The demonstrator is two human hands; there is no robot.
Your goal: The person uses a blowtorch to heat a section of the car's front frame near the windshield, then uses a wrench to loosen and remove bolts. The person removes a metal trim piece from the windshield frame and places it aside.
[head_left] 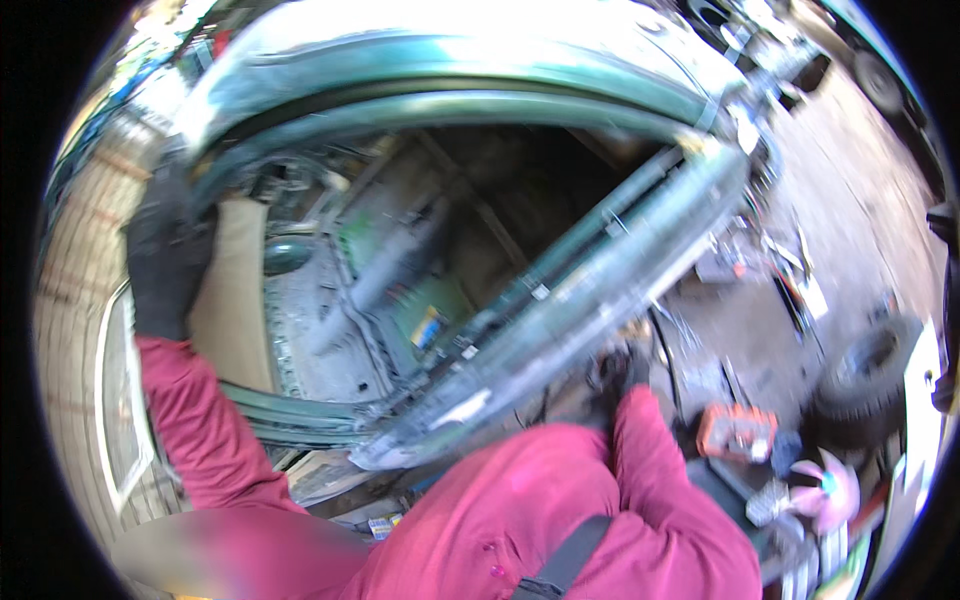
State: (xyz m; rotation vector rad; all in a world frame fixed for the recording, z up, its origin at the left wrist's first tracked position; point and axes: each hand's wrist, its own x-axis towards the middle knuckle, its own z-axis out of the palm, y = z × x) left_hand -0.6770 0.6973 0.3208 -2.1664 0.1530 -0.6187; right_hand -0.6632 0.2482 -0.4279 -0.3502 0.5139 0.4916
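Observation:
A green car body (pixel 560 300) lies across the middle of the head view, its window and door opening framed by a curved rail (pixel 430 108) and a long sill (pixel 520 335). My left hand (pixel 170 245), in a black glove, reaches up to the far left corner of this frame and grips its edge; motion smears the fingers. Low beside the sill, on its outer side, is my right hand (pixel 625 370) in a dark glove. Its fingers are too blurred and hidden to make out, and whether it holds anything is unclear.
Inside the body are a tan panel (pixel 230 300) and bare grey metal (pixel 315 310). To the right lie an orange case (pixel 737 432), a tire (pixel 860 380), a pink fan wheel (pixel 830 490) and scattered tools. A white-framed window (pixel 118 400) leans on planks at left.

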